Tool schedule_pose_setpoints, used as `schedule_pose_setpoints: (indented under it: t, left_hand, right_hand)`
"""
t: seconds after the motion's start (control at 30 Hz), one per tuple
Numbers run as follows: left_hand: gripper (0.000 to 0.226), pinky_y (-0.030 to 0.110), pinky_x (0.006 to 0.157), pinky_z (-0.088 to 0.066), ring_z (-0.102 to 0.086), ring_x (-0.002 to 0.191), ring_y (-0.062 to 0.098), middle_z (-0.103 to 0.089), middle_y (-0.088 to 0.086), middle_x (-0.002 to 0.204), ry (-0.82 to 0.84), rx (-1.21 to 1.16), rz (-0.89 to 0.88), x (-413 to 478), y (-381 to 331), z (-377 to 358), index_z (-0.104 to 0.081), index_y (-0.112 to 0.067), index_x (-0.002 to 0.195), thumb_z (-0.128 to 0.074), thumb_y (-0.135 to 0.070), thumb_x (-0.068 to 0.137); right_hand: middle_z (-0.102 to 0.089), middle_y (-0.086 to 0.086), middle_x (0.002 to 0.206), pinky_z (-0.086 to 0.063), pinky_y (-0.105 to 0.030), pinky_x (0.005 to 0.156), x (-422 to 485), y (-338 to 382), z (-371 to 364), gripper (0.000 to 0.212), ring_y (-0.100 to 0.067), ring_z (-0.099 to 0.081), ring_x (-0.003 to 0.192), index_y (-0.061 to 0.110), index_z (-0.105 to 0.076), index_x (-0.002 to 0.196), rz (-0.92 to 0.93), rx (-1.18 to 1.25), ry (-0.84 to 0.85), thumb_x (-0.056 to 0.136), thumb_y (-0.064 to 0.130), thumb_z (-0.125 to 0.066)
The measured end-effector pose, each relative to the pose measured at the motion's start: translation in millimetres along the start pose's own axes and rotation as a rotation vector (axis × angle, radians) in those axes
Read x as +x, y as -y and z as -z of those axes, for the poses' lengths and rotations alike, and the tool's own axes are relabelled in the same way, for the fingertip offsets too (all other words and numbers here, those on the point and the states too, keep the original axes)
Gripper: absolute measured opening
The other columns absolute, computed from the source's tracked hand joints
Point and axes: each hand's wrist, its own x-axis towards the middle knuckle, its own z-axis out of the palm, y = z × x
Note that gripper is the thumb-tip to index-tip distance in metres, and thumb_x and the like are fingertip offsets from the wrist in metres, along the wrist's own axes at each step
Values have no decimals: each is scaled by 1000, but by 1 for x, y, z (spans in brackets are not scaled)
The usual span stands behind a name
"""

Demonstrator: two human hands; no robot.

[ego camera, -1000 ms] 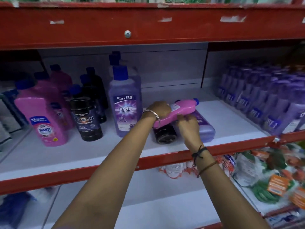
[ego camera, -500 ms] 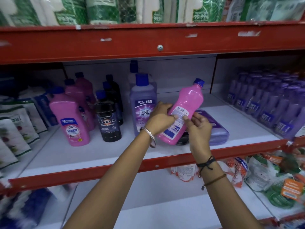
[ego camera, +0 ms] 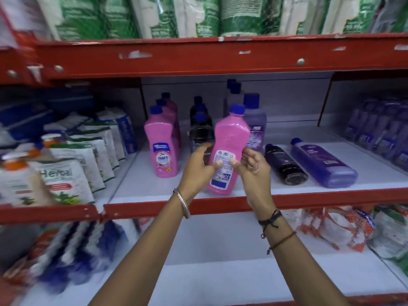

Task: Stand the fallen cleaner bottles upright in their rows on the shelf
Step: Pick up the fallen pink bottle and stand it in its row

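A pink cleaner bottle [ego camera: 230, 140] with a blue cap is held nearly upright above the front of the white shelf [ego camera: 254, 186], its back label facing me. My left hand [ego camera: 198, 164] grips its left side and my right hand [ego camera: 251, 164] its right side, thumbs on the label. To the right, a black bottle [ego camera: 284, 164] and a purple bottle [ego camera: 322, 166] lie on their sides on the shelf. Upright rows stand behind: pink bottles [ego camera: 161, 149], black bottles [ego camera: 199, 127], purple bottles [ego camera: 255, 127].
White herbal pouches [ego camera: 72, 164] fill the shelf section at left. Small purple bottles [ego camera: 382, 131] crowd the right section. A red beam [ego camera: 198, 56] runs overhead with green-and-white packs above. The red front rail [ego camera: 331, 198] edges the shelf; packets lie on the shelf below.
The pink bottle went from lying across the fallen bottles to lifted and turned nearly upright between both hands. The view swung left and up, uncovering the two fallen bottles.
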Motion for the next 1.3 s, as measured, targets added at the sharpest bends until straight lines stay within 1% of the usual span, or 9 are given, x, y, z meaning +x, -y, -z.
schedule_pose_setpoints:
  t: [0.13,0.33,0.47,0.7,0.8,0.9,1.0,1.13,1.3]
  left_hand:
    - [41,16,70,-53,-64,85,4,-66,1,104,-106,-20,-10,-9,21,43,-55,-10,120,-68,-7,81]
    - [42,5,64,-49,-58,81,-2,-61,-3,102,-249,18,4,-20,47,97,-55,-10,120,-68,-8,81]
    - [46,2,62,-48,-57,84,-2,-60,-1,109,-272,14,0,-21,63,121,-52,-9,124,-67,-7,81]
    - [38,7,69,-50,-60,93,4,-61,-1,114,-238,-47,-23,-24,80,135,-53,-11,123,-63,-14,86]
    - [22,27,83,-56,-65,99,15,-64,-1,112,-223,-114,-38,-26,88,138,-56,-17,116,-47,-17,96]
    - [26,35,84,-56,-64,92,15,-64,-7,105,-223,-105,-34,-25,90,140,-57,-21,109,-46,-3,94]
    - [28,35,85,-53,-61,91,16,-64,-6,103,-169,-127,-20,-23,91,144,-58,-21,107,-55,-1,89]
    - [47,23,91,-47,-56,110,9,-59,-6,119,-54,-113,28,-21,94,143,-49,-22,124,-68,-12,82]
    - [71,18,81,-50,-57,106,6,-56,-4,120,-41,-181,120,-21,93,137,-39,-25,135,-76,-19,75]
  right_hand:
    - [-64,-17,120,-55,-38,92,-4,-13,-46,42,-26,-65,107,5,-53,119,1,3,75,80,1,-67]
    - [-66,-12,115,-55,-18,76,-7,-35,-103,44,-10,-67,95,5,-53,120,-12,3,207,80,4,-68]
    - [-66,-15,119,-55,-21,83,-7,-51,-128,44,-17,-67,101,5,-53,120,-4,-28,251,79,4,-69]
    - [-66,-10,115,-54,-17,79,-11,-66,-140,41,-18,-66,103,5,-55,118,20,-69,208,80,10,-69]
    - [-66,-6,100,-52,-12,74,-12,-69,-139,26,-16,-64,91,11,-57,100,42,-129,42,79,15,-71]
    - [-63,-3,89,-49,-7,66,-12,-70,-138,19,-10,-60,80,8,-57,95,92,-167,33,80,13,-69]
    - [-66,-6,103,-50,-9,74,-12,-74,-135,18,-14,-63,93,15,-60,101,97,-206,104,85,20,-64]
    - [-65,-3,117,-50,-34,97,-12,-78,-130,31,-18,-61,111,20,-59,115,19,-202,315,90,36,-52]
    - [-65,2,111,-50,-29,97,-12,-67,-130,22,-7,-63,103,21,-57,113,-66,-137,455,93,25,-50]
